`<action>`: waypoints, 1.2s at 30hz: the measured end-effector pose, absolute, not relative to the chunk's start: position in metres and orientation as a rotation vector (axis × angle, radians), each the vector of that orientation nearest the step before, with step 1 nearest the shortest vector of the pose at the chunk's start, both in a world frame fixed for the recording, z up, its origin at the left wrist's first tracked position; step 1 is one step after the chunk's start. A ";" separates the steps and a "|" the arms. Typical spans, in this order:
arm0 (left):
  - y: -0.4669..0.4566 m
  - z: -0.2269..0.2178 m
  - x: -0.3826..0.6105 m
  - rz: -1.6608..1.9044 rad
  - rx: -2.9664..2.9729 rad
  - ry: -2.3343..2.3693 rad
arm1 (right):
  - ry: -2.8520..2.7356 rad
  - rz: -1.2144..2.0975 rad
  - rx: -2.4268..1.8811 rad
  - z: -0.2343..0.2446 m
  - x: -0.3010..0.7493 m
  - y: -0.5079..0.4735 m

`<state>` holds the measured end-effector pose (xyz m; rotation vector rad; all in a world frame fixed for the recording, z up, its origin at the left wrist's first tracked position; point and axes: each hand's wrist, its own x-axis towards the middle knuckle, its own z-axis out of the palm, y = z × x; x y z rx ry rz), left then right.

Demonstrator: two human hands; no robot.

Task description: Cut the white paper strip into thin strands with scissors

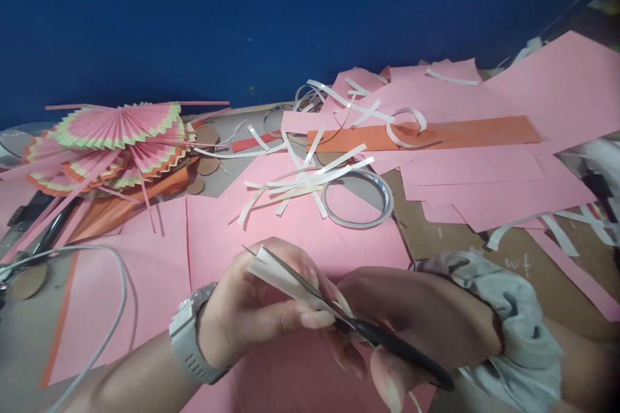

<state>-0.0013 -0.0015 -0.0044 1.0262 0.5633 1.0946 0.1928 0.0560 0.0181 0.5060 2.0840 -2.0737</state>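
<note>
Black-handled steel scissors [339, 310], gripped in the right hand [426, 329], close on a narrow white paper strip [285, 277] pinched by the left hand [256, 310] above pink paper sheets [300, 226]. Nearby on the surface: a silver tape ring [358, 199] and pleated pink paper fans [116, 142].

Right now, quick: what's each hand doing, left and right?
Left hand: closed, pinching a white paper strip.
Right hand: closed around black-handled scissors, blades on the strip.
</note>
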 end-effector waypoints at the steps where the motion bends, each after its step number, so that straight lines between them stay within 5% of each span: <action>1: -0.002 -0.004 -0.001 1.100 1.026 0.563 | 2.044 -2.134 0.494 0.017 0.193 0.055; 36: 0.001 -0.002 -0.001 1.026 1.049 0.567 | 1.965 -2.223 0.441 0.011 0.193 0.053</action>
